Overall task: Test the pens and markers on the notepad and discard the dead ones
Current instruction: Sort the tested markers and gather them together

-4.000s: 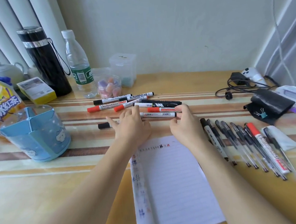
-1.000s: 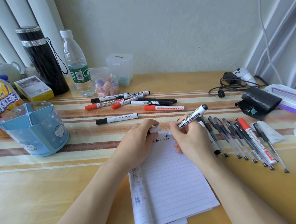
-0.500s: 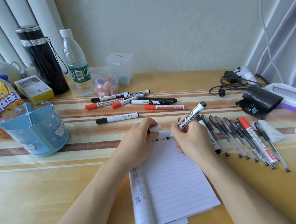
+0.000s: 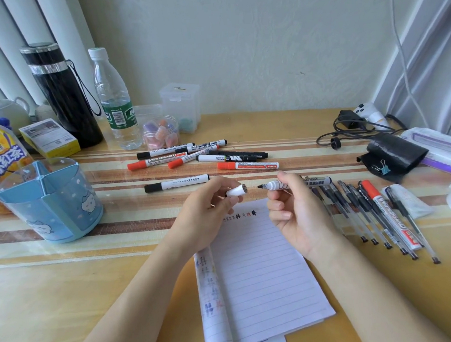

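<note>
My right hand (image 4: pixel 296 214) grips an uncapped black whiteboard marker (image 4: pixel 313 182) held level above the table, its tip pointing left. My left hand (image 4: pixel 208 212) pinches the marker's white cap (image 4: pixel 237 190), its open end facing the tip a short gap away. Below both hands lies the lined notepad (image 4: pixel 255 275) with small test marks along its top edge. Several capped markers (image 4: pixel 202 156) lie in a loose group behind the hands, one black-capped marker (image 4: pixel 177 182) nearer. A row of several pens and a red-capped marker (image 4: pixel 377 213) lies to the right of the notepad.
A blue divided pen holder (image 4: pixel 47 199) stands at the left. Behind it are a black flask (image 4: pixel 61 96), a water bottle (image 4: pixel 115 103), a small jar (image 4: pixel 160 132) and a clear box (image 4: pixel 179 104). A cable (image 4: pixel 349 127), a black pouch (image 4: pixel 394 153) and a wipes pack (image 4: pixel 438 142) sit at the right.
My right hand lifted the marker tip off the notepad and turned it level. The left hand raised the cap to face the tip.
</note>
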